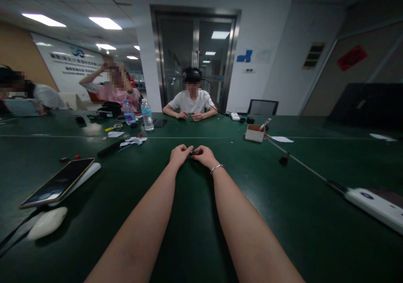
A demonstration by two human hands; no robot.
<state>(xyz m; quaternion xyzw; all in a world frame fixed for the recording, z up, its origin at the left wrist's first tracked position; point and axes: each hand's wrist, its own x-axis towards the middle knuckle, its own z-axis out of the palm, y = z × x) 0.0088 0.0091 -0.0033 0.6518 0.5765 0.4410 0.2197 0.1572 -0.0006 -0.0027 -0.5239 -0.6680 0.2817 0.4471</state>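
Both my arms reach forward over the dark green table. A small dark object sits between my fingertips, too small and too covered to name. My left hand pinches it from the left with thumb and fingers. From the right, my right hand closes on the same object; a silver bracelet circles that wrist. The two hands nearly meet, just above or on the tabletop, which I cannot tell apart. Most of the object is hidden by my fingers.
A phone leans at the left, near a white mouse-like object. Water bottles stand farther back. On the right are a small box and a power strip with its cable. A person sits opposite; others are at left.
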